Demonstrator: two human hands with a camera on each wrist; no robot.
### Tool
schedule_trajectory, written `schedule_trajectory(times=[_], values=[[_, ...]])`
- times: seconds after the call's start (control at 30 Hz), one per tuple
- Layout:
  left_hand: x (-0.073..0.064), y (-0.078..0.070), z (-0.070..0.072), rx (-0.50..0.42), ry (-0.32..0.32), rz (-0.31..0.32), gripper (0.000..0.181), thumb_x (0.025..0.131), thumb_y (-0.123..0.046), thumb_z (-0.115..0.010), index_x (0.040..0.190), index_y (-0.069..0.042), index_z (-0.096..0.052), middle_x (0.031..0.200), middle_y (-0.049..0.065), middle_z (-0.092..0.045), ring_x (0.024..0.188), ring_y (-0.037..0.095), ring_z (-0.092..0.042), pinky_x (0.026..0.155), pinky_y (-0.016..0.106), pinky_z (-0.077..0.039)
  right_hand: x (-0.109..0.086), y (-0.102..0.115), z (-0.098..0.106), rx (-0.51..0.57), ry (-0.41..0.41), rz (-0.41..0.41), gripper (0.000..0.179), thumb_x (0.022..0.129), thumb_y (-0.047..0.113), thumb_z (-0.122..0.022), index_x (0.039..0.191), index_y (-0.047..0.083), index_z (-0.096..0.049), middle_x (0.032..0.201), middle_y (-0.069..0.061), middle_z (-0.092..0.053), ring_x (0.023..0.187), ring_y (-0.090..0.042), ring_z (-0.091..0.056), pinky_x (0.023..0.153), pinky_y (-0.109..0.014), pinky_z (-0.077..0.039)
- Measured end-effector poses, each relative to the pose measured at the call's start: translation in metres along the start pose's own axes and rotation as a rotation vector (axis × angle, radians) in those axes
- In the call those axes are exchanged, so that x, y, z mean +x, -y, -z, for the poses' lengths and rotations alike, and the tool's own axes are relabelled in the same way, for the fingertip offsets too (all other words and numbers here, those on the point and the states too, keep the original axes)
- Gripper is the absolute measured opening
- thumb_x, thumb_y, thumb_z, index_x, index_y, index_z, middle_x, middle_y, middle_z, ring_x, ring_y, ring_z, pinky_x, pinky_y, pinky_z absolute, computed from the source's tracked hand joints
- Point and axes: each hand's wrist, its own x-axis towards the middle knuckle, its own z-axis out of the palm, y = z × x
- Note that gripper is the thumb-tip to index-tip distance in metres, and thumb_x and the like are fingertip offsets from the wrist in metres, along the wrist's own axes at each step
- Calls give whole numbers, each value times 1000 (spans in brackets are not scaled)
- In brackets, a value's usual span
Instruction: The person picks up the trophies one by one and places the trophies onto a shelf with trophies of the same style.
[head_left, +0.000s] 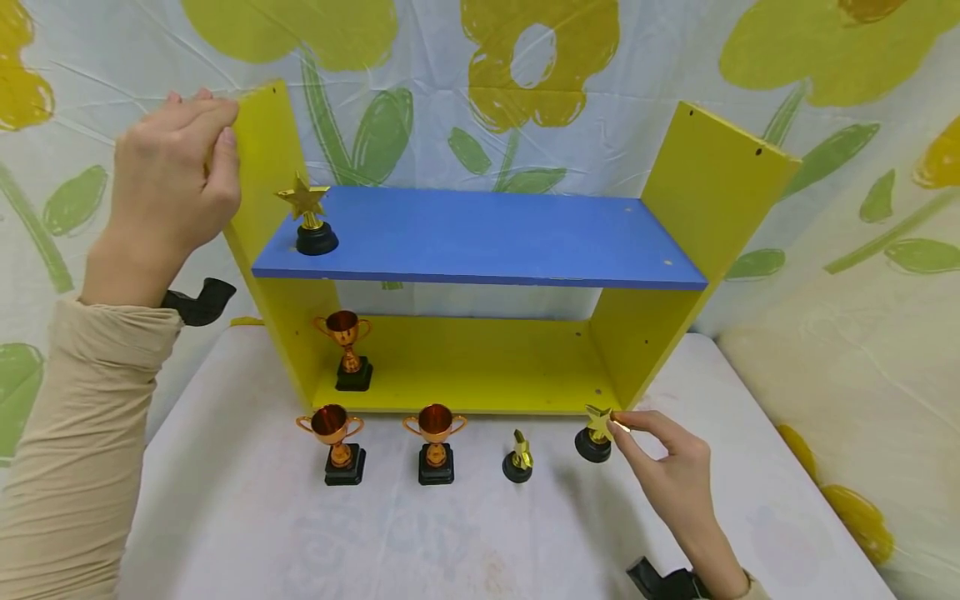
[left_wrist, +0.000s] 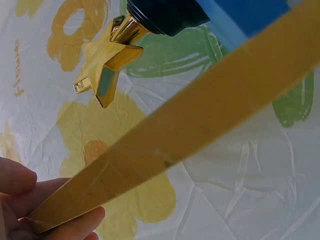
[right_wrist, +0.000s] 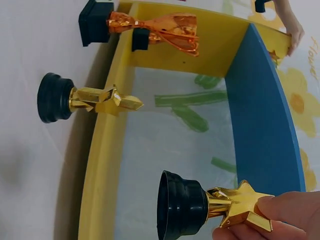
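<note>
My left hand (head_left: 176, 171) grips the top of the yellow left side panel (head_left: 273, 133) of a two-tier shelf; the left wrist view shows fingers on both sides of the board. With thumb and fingers my right hand (head_left: 671, 467) pinches a gold star trophy (head_left: 598, 421) by its star. Its black base (right_wrist: 181, 206) appears raised above the table. A second star trophy (head_left: 518, 458) stands to its left on the table. Another star trophy (head_left: 309, 218) is on the left end of the blue upper shelf (head_left: 480, 233).
Two bronze cup trophies, a left one (head_left: 337, 446) and a right one (head_left: 435, 446), stand on the white-covered table (head_left: 450, 550) before the shelf. A third cup trophy (head_left: 349, 350) sits on the yellow lower shelf (head_left: 480, 354), at its left end. Behind hangs a flower-printed cloth (head_left: 427, 50).
</note>
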Motion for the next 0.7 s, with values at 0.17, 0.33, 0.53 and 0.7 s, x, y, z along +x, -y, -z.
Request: schedule_trajectory(times=[0.17,0.33,0.53,0.7], values=[[0,0,0,0,4,-10,37,97,-14,-41,108,8,-68,116,20,-69,113,42,-61,111,46,-38,4,5,0,-9,3,-1,21,74,-10,-80,90,4,-77,86,-4,-74,82,6,-63,81,-7,-45],[0,0,-1,1,7,-8,36,97,-13,-41,107,9,-67,117,20,-69,112,43,-61,111,46,-39,8,8,1,-3,3,-7,21,74,-10,-80,91,3,-77,86,-4,-74,84,7,-62,81,-7,-46],[-1,1,0,2,9,-11,34,97,-14,-41,103,9,-66,116,21,-69,113,43,-61,111,46,-38,11,13,1,14,-2,-11,21,75,-10,-79,91,3,-77,87,-4,-74,84,6,-62,80,-8,-46],[0,1,0,1,10,-11,36,97,-14,-41,107,9,-67,117,21,-68,115,43,-61,112,46,-37,16,18,1,2,-1,-12,19,76,-9,-79,92,2,-77,87,-5,-74,85,5,-61,83,-9,-45]])
